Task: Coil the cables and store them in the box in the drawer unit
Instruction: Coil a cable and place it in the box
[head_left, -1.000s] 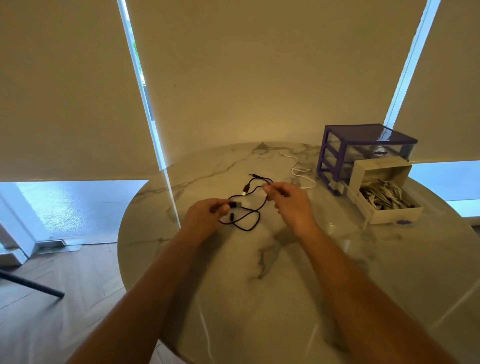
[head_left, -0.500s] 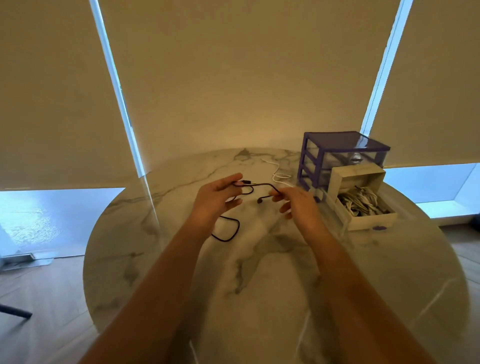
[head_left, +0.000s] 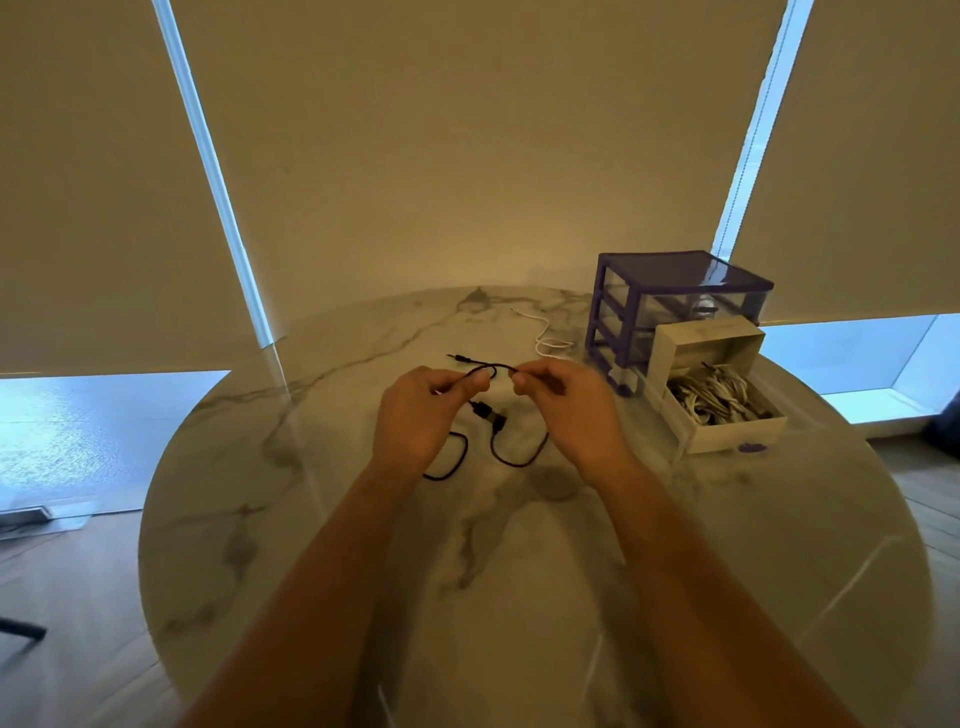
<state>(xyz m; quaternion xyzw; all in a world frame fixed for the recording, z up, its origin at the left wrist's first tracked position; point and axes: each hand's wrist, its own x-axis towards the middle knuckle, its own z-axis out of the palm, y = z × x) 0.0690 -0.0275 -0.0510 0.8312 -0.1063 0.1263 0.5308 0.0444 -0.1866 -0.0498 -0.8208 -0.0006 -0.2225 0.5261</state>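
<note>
Head view: both hands now pinch the black cable (head_left: 511, 457), left hand (head_left: 421, 415) and right hand (head_left: 566, 410) drawn closer together than a moment ago (probably forming a first loop); its slack trails on the surface (head_left: 311, 519), the box (head_left: 737, 436) near

- The left hand (head_left: 421, 415), seen half a second ago with its fingers spread over the black cable (head_left: 511, 457), is now closed in a pinch on it.
- The right hand (head_left: 569, 410) has been brought nearer the left, so that only a short arch of cable is spanned between the two.
- A second ago the cable was bunched on the bench (head_left: 322, 519); now its upper part is raised, and two loops hang below the hands.
</note>
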